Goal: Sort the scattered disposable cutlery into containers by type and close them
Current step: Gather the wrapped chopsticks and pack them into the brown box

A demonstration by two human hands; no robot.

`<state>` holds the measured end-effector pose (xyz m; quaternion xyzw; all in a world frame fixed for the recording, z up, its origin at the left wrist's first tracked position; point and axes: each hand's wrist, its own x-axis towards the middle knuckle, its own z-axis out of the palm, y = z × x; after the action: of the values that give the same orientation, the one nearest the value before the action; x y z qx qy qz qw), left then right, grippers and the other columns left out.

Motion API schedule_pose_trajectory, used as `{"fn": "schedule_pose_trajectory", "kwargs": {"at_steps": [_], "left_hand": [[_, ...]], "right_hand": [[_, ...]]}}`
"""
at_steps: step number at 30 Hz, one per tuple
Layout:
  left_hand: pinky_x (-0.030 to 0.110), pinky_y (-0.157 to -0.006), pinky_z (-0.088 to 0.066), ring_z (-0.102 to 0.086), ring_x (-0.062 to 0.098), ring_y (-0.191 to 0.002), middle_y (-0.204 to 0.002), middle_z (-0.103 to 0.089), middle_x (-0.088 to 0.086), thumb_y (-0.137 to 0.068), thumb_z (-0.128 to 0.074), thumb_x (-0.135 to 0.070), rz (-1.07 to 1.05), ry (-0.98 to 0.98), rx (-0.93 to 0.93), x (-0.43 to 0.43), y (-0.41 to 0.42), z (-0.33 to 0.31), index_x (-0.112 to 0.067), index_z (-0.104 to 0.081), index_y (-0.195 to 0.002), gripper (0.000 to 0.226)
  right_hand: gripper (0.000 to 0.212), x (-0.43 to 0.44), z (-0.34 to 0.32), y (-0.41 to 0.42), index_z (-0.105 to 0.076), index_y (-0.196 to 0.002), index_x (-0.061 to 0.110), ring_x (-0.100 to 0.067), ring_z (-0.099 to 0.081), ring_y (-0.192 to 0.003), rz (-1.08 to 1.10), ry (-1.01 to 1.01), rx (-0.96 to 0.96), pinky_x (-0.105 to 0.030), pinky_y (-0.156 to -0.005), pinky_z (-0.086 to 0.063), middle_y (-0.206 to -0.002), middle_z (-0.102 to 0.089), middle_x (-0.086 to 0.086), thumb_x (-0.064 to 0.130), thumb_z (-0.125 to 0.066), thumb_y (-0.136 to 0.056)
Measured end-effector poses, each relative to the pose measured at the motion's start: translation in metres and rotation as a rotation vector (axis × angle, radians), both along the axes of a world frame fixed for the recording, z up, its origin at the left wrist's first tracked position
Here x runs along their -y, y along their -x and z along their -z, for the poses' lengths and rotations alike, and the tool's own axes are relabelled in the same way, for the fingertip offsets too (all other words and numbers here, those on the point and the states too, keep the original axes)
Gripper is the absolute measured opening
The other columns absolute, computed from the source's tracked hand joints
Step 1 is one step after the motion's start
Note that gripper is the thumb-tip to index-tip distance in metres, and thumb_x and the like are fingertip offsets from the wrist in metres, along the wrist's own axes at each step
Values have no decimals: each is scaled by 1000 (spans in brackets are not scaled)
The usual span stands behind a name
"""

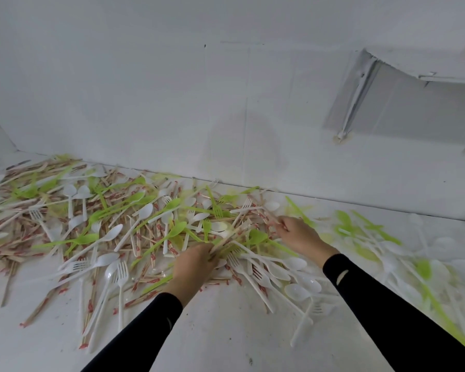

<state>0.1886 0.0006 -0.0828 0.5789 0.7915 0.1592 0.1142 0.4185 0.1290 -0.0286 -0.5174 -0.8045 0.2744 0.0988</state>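
Disposable cutlery, mixed plastic and wood (145,229): lies in one loose heap across the white bench (226,331), from the left edge of the frame to the right, up against the white wall (145,103). The right end of the heap is blurred.

Types seen: lime-green plastic spoons (172,232), white plastic forks (122,269), white plastic spoons (297,264), and thin wooden chopsticks in red-printed paper sleeves (226,240). All are interleaved and many cross each other.

Left grip (196,261), centre of frame: fingers curled round a small sheaf of the chopsticks, which fan out toward the upper right.
Right grip (298,233), right of centre: fingertips pinch a few more chopsticks at the far side of the heap. Both forearms are in black sleeves (387,304).

No containers show in the frame.

Step, as judged: an early gathering pass, pulling chopsticks out of the mix. Most of the heap looks unsorted; nothing is boxed or closed.

Next move calls for: lifting the right-side sticks free of the overlying spoons and forks, laying them parallel into the left sheaf, then carrying the bundle to a container, which must first be located. Risk: snagged fork tines may drag other pieces along.
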Motion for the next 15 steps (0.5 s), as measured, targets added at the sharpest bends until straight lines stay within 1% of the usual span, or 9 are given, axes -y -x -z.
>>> {"fn": "schedule_pose_trajectory", "kwargs": {"at_steps": [1, 3, 5, 7, 9, 10, 12, 14, 15], "left_hand": [[28, -53, -38, -57, 17, -75, -81, -56, -4, -93, -57, -40, 0, 2, -10, -1, 1, 0, -20, -60, -81, 23], [25, -49, -34, -57, 18, -73, -79, -57, -2, -96, -55, -39, -9, 11, 1, -3, 4, 0, -18, -60, -81, 26], [24, -49, -34, -56, 16, -69, -77, -58, -2, -96, -56, -40, -22, 31, 29, -3, 8, -1, -19, -59, -80, 27], [24, -50, -33, -50, 13, -66, -74, -53, -7, -93, -61, -40, -29, 48, 69, -2, 12, -2, -26, -51, -72, 27], [27, -53, -34, -48, 15, -68, -71, -48, -8, -92, -63, -39, -22, 51, 85, 0, 16, -3, -31, -41, -66, 35], [29, -55, -35, -48, 15, -68, -70, -47, -8, -93, -61, -38, -14, 39, 92, 2, 18, -4, -31, -39, -66, 36], [32, -57, -41, -51, 16, -66, -67, -49, -7, -96, -57, -38, 6, -11, 131, 4, 21, -6, -28, -44, -70, 31], [36, -59, -47, -56, 17, -64, -68, -56, -6, -98, -52, -38, 27, -57, 164, 7, 23, -8, -23, -50, -79, 24], [37, -58, -50, -60, 14, -63, -68, -60, -7, -99, -50, -38, 39, -76, 174, 10, 22, -9, -23, -52, -83, 22]], "right_hand": [[26, -3, 6, 0, -63, -105, 23, -15, -64, -81, -19, -33, 98, -32, -75, -51, -99, -71, 4, 33, -39, -102], [23, -8, 15, 0, -62, -108, 23, -19, -63, -87, -58, -118, 210, -32, -75, -51, -104, -68, 6, 25, -39, -101], [26, -13, 25, 0, -59, -119, 24, -20, -63, -98, -107, -190, 308, -30, -75, -48, -120, -62, 6, 21, -41, -100], [38, -17, 37, -1, -50, -137, 28, -19, -62, -108, -143, -194, 381, -30, -78, -48, -139, -51, 11, 20, -42, -101], [48, -18, 48, -4, -38, -147, 33, -19, -63, -109, -135, -177, 418, -31, -77, -51, -148, -42, 14, 18, -42, -102], [48, -18, 50, -5, -38, -148, 33, -20, -64, -104, -122, -191, 428, -30, -73, -50, -148, -41, 13, 18, -42, -102], [42, -16, 52, -10, -44, -144, 30, -22, -66, -95, -109, -238, 432, -29, -66, -46, -142, -45, 10, 24, -42, -103], [35, -13, 51, -18, -53, -136, 28, -22, -65, -91, -113, -257, 426, -27, -64, -41, -132, -50, 10, 31, -44, -102], [33, -11, 50, -23, -57, -132, 27, -21, -65, -91, -117, -268, 414, -27, -64, -39, -127, -52, 10, 34, -45, -102]]}}
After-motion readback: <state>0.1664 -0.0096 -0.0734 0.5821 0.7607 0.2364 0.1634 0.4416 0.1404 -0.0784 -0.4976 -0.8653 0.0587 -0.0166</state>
